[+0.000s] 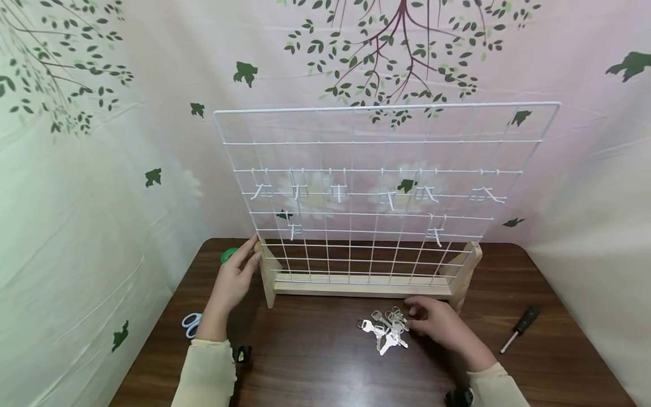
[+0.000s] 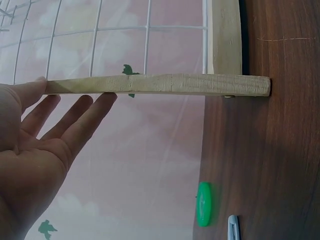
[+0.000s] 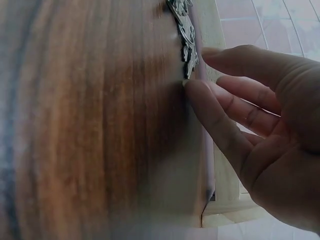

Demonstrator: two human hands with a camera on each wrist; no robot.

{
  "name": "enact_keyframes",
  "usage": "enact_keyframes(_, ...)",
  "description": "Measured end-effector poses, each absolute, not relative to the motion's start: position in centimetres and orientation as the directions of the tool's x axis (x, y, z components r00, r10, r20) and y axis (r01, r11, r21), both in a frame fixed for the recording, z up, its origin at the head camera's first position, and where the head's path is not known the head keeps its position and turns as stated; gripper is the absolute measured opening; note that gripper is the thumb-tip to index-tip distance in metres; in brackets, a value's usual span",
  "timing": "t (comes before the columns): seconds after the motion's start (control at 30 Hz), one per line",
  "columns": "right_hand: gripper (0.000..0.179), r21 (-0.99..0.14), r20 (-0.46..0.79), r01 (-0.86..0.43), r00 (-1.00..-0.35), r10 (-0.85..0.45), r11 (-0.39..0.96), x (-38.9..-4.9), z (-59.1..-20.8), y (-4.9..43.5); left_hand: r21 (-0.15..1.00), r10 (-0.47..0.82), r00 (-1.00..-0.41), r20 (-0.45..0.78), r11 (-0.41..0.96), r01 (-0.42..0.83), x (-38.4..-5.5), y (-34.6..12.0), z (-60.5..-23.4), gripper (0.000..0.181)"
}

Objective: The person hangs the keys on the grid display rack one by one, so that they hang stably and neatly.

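Observation:
A white wire grid rack (image 1: pixel 351 229) with several hooks (image 1: pixel 339 193) stands upright in a wooden stand (image 1: pixel 356 287). My left hand (image 1: pixel 237 281) is at the left side piece (image 2: pixel 165 85) of that stand; in the left wrist view the thumb lies on one side of the wood and the fingers on the other. A pile of silver keys (image 1: pixel 387 333) lies on the table in front of the rack. My right hand (image 1: pixel 437 322) is just right of the pile, thumb and forefinger apart at the keys' edge (image 3: pixel 190 42), with nothing between them.
Blue-handled scissors (image 1: pixel 191 323) lie by the left forearm. A green round object (image 1: pixel 228 255) sits beyond the left hand. On the right, a black-handled screwdriver (image 1: pixel 520 329) lies on the brown table (image 1: pixel 315 367). A leaf-patterned cloth (image 1: pixel 168 85) hangs behind.

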State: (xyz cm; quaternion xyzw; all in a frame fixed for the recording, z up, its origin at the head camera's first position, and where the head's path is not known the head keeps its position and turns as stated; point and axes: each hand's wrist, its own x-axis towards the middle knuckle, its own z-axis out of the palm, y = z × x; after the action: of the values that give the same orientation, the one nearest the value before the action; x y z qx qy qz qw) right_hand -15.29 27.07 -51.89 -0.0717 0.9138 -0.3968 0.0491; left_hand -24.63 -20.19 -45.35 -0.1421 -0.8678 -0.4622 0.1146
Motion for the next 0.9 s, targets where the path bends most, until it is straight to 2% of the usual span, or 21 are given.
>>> enact_keyframes(0.37,0.04,-0.75,-0.096,-0.077,-0.97,-0.223,0.657,-16.9,-51.9,27.0,0.775,0.118,-0.939,0.323,0.537,0.334,-24.3,-20.2,-45.4,0.054)
enact_keyframes(0.6,0.034,-0.694,-0.074,-0.119,-0.969,-0.236,0.71,-17.4,-52.1,27.0,0.777,0.125,-0.939,0.32,0.532,0.336,-24.4,-20.2,-45.4,0.053)
enact_keyframes(0.9,0.022,-0.693,-0.055,-0.137,-0.969,-0.241,0.708,-17.6,-52.0,26.6,0.777,0.123,-0.943,0.309,0.539,0.325,-24.6,-20.1,-45.6,0.053)
